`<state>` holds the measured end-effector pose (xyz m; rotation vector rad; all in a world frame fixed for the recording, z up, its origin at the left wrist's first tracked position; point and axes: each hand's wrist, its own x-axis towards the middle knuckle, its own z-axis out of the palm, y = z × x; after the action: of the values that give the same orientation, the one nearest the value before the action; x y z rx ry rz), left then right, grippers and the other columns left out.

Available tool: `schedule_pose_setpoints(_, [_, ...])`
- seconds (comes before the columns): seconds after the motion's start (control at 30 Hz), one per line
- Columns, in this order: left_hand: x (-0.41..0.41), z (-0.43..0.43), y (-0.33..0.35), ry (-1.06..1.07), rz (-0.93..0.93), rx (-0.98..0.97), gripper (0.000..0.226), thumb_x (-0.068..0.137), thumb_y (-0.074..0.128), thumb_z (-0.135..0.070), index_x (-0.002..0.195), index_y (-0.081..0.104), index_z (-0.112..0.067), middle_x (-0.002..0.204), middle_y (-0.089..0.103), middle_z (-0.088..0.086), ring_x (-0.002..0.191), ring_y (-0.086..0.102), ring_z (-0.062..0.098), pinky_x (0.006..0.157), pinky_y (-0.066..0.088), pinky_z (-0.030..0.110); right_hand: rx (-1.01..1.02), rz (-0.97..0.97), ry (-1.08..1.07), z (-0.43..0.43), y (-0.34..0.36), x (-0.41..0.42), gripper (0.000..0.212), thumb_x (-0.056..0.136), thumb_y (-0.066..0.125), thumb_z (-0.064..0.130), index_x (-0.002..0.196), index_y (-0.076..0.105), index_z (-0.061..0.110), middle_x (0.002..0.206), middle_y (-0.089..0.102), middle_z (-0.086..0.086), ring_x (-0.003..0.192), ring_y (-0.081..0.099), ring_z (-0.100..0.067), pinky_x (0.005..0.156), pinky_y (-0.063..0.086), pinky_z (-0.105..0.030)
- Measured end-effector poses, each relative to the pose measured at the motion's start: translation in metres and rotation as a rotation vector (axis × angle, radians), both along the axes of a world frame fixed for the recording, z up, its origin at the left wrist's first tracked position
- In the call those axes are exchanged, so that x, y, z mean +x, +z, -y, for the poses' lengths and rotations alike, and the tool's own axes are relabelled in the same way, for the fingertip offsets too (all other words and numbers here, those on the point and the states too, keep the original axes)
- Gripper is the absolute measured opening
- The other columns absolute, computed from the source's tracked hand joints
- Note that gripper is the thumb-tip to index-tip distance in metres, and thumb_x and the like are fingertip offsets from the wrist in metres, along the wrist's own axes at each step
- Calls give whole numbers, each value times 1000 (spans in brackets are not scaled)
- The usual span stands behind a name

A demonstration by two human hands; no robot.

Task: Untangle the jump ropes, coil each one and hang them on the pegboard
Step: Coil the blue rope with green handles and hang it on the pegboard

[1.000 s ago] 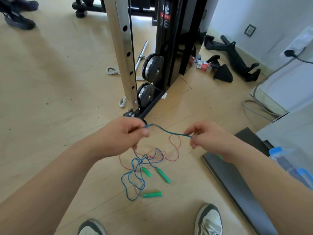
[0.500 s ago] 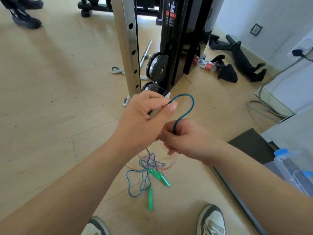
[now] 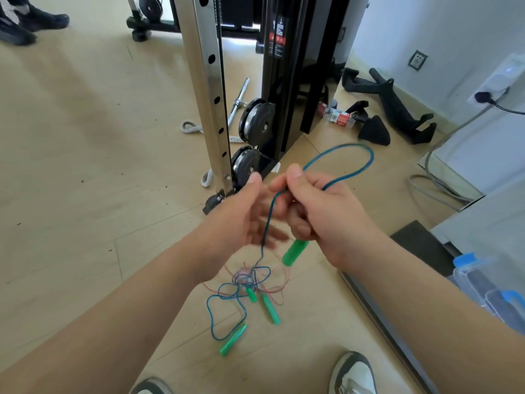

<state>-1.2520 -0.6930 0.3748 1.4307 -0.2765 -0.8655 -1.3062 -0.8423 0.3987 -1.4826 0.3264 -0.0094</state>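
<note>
My right hand [image 3: 326,211] grips a blue jump rope [image 3: 366,163] that arcs in a loop up and to the right. One green handle [image 3: 295,251] pokes out below that fist. From the hand the blue cord drops to a tangle [image 3: 247,280] of blue and thin red rope on the wooden floor. Three green handles lie there, the nearest handle [image 3: 233,339] at the lower left. My left hand [image 3: 241,214] is beside the hanging cord with fingers spread and blurred, holding nothing I can see. No pegboard is in view.
A steel upright [image 3: 210,89] of a gym machine with black pulleys [image 3: 255,120] stands just beyond my hands. A dark mat [image 3: 420,245] and a plastic box [image 3: 483,291] lie right. My shoes [image 3: 355,373] are below. Black foot pieces and bottles lie by the wall.
The blue loop has grown larger and swung to the right. My right hand now holds the loop and a green handle, while my left hand has let go and spread its fingers.
</note>
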Motion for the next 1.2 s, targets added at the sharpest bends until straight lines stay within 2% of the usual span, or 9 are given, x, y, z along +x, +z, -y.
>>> schedule_pose_setpoints(0.13, [2, -11, -15, -329, 121, 431, 74, 86, 45, -74, 98, 70, -5, 81, 74, 12, 67, 69, 23, 59, 49, 32, 214, -38, -215, 26, 9, 3, 36, 110, 43, 35, 89, 62, 14, 64, 55, -2, 39, 28, -12, 41, 19, -22])
schedule_pose_setpoints(0.3, [20, -42, -17, -605, 489, 952, 13, 91, 57, -18, 86, 69, -21, 85, 77, -8, 82, 71, 4, 75, 54, 21, 180, -165, -527, 70, -12, 0, 30, 109, 44, 36, 95, 63, 16, 65, 53, 1, 43, 29, -10, 39, 20, -23])
schedule_pose_setpoints(0.4, [15, -34, -7, -317, 395, 692, 18, 104, 53, -15, 102, 71, -12, 85, 79, 3, 78, 77, 15, 79, 61, 27, 57, -320, -453, 73, -22, -6, 27, 104, 55, 41, 102, 62, 15, 75, 67, -5, 44, 33, -10, 42, 23, -25])
schedule_pose_setpoints(0.57, [2, -3, 28, 305, -92, -15, 19, 107, 52, -12, 112, 68, -4, 91, 78, 15, 75, 78, 24, 67, 64, 31, 0, -382, 123, 25, -23, -14, 24, 88, 63, 4, 111, 71, 4, 100, 73, -17, 45, 38, -11, 44, 17, -23])
schedule_pose_setpoints(0.8, [20, -13, 31, 553, -141, -144, 27, 105, 56, -27, 117, 64, -3, 99, 80, 11, 91, 79, 23, 80, 64, 33, -297, -202, 183, 1, -23, -15, 13, 98, 66, 17, 95, 76, 8, 86, 79, -8, 59, 54, -9, 49, 39, -14])
schedule_pose_setpoints(0.9, [20, -17, 15, 428, -73, 132, 35, 104, 56, -36, 113, 68, -5, 105, 78, 13, 94, 78, 25, 93, 59, 43, -23, -119, 19, 0, -16, -10, 18, 104, 57, 15, 95, 71, 7, 79, 75, -11, 56, 49, -15, 42, 30, -18])
schedule_pose_setpoints(1.0, [5, -13, 4, 23, -52, 210, 25, 86, 59, -4, 107, 73, 0, 107, 75, 18, 103, 72, 31, 109, 50, 50, 247, -44, -10, 1, -3, -7, 19, 107, 50, 16, 99, 65, 8, 82, 72, -14, 55, 51, -17, 43, 26, -22])
schedule_pose_setpoints(1.1, [-11, -10, -2, -368, 152, 396, 34, 72, 58, -10, 101, 76, -11, 105, 77, 13, 101, 72, 20, 101, 54, 41, 354, -9, -79, 6, 6, -2, 19, 108, 48, 19, 101, 62, 9, 81, 73, -11, 53, 52, -15, 43, 27, -22])
schedule_pose_setpoints(1.2, [-6, -21, -17, -602, 417, 735, 21, 90, 60, -30, 97, 72, -14, 92, 77, 2, 87, 73, 12, 92, 58, 39, 304, -52, -249, 29, 4, 3, 19, 109, 48, 23, 102, 61, 12, 79, 74, -6, 49, 46, -11, 43, 22, -22])
